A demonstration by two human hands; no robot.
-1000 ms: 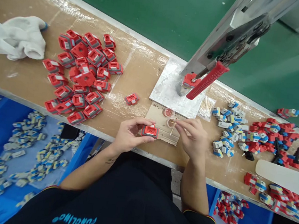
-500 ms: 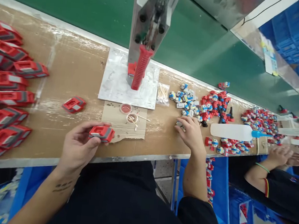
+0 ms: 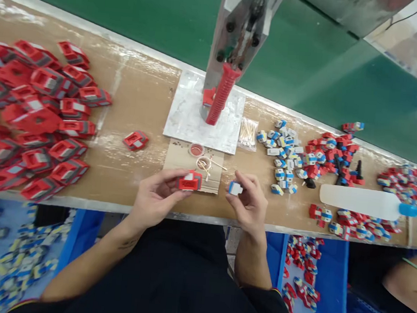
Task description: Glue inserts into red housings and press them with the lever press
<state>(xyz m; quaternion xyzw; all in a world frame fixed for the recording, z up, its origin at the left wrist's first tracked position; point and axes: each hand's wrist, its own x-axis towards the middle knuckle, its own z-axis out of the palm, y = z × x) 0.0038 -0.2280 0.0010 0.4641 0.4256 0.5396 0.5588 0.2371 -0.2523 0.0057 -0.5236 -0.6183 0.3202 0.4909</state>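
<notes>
My left hand (image 3: 161, 191) grips a red toy vehicle part (image 3: 190, 181) with a grey band, its hollow side towards me. It is over the front of a torn cardboard piece (image 3: 171, 159). Pinched between the thumb and fingers of my right hand (image 3: 250, 201) is a small white-and-blue plastic block (image 3: 235, 188). A short gap separates the two pieces. Just behind them stand a small cup of red liquid (image 3: 196, 149) and a second cup (image 3: 203, 163) with cotton swabs in it. One similar red part (image 3: 135, 140) lies alone to the left.
A press with a red handle (image 3: 223, 94) stands on a metal plate (image 3: 186, 120). Red parts (image 3: 50, 82) are heaped left. Right are swabs in a bag (image 3: 248, 133), white-blue blocks (image 3: 284, 151), red pieces (image 3: 325, 152) and a white bottle (image 3: 358, 201). A co-worker's arm (image 3: 407, 281) shows far right.
My right hand has come away from the block pile towards my left hand, bringing a white-and-blue block. My left hand has moved right with the red part, turning it. The view has shifted left.
</notes>
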